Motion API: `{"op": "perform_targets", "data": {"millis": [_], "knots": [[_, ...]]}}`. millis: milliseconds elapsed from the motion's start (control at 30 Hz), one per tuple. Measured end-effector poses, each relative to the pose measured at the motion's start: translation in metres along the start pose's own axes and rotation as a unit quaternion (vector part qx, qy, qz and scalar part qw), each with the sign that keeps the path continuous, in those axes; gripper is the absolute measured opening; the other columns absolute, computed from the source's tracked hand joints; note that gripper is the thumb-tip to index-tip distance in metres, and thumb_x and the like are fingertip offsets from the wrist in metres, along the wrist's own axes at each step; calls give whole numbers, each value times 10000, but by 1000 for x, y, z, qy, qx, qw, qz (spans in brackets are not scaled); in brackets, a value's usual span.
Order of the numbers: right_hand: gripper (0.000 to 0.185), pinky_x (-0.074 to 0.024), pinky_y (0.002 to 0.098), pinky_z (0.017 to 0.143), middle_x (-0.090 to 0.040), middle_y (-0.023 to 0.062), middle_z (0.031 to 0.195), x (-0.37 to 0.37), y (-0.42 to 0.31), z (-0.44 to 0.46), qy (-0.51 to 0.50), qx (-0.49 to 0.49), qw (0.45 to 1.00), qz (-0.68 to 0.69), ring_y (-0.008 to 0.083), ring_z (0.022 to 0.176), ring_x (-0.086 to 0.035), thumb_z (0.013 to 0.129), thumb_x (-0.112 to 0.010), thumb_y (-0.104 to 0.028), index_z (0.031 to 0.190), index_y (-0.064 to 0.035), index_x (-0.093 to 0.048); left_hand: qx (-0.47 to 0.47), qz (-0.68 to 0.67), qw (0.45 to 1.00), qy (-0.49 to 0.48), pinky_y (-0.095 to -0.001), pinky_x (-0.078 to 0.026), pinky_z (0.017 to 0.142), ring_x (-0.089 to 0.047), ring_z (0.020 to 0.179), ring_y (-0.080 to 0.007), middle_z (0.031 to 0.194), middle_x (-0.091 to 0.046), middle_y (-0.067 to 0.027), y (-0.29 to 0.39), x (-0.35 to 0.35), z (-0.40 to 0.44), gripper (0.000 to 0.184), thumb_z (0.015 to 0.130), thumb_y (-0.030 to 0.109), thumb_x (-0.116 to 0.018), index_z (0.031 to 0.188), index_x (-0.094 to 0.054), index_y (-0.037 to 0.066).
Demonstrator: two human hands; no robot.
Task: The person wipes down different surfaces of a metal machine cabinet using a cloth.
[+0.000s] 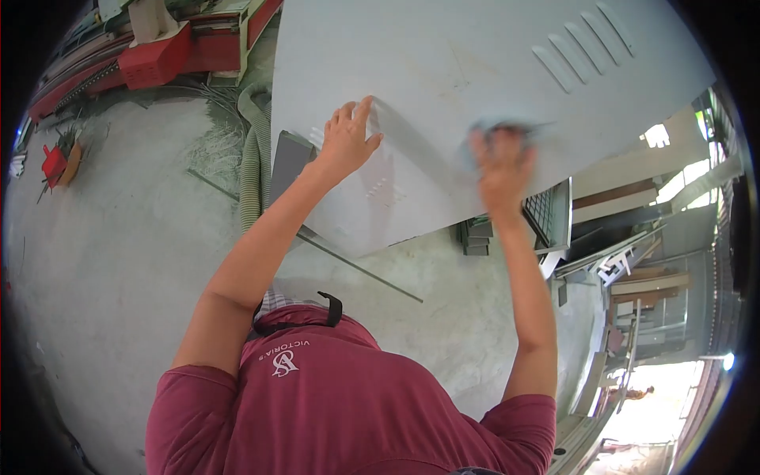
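A large light-grey sheet panel (pixel 427 47) lies in front of me, with several raised louvre slots (pixel 584 54) at its upper right and faint yellowish smudges near its middle. My left hand (pixel 347 144) is by the panel's left side, fingers spread and holding nothing; whether it presses on the surface I cannot tell. Over the right part of the panel, my right hand (pixel 503 170) is blurred by motion. Its fingers press on a light-blue cloth (pixel 467 150) that has a dark patch; the cloth's exact shape is smeared.
A ribbed hose (pixel 255 134) runs down left of the panel. Red machinery (pixel 154 59) stands at the upper left, a red dustpan (pixel 54 165) on the floor. A thin rod (pixel 360 267) lies below the panel. Dark blocks (pixel 476 236) and stacked boards (pixel 617 198) are to the right.
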State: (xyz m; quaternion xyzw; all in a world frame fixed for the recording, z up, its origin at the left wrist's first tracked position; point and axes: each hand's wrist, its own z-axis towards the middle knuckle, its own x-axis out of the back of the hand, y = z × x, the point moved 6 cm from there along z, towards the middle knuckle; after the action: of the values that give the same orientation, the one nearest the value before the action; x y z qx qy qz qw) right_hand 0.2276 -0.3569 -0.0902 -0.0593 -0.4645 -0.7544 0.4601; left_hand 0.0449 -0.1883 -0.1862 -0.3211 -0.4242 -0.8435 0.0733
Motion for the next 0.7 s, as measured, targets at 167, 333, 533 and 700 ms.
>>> {"op": "perform_targets", "data": {"millis": [167,333,533,700], "knots": [[422,-301,583,1024,-559,18,1190,-42,-58,-61,-167,152,961,161,206,1176,-498,810,-541,-127,1211,-247,-595,2,-19,999,-44,-553,-334,1004,-382,1239,-469,1364,-344,-323,-11,4,1,714,848,259,-649,1429,-276,78],[645,-272,603,1026,-498,82,1307,21,12,52,-6,16,999,-31,292,1237,-457,753,-606,-59,1333,-318,-497,-29,-28,999,1,-461,-409,966,-484,1143,-451,1225,-494,-297,-27,23,22,620,821,224,-660,1351,-394,44],[665,-285,592,1027,-454,74,1329,28,9,92,56,-59,996,-44,308,1271,-427,779,-592,-80,1377,-323,-434,-26,-55,998,-12,-409,-462,842,-581,967,-359,1005,-605,-230,-35,80,75,343,831,261,-641,1105,-612,56],[520,-270,580,1044,-519,34,1294,-67,-110,5,-134,144,977,88,231,1231,-476,817,-551,-121,1315,-268,-519,-37,-84,996,15,-386,-471,808,-597,919,-330,983,-619,-201,-55,99,90,288,863,287,-591,1045,-649,72]]}}
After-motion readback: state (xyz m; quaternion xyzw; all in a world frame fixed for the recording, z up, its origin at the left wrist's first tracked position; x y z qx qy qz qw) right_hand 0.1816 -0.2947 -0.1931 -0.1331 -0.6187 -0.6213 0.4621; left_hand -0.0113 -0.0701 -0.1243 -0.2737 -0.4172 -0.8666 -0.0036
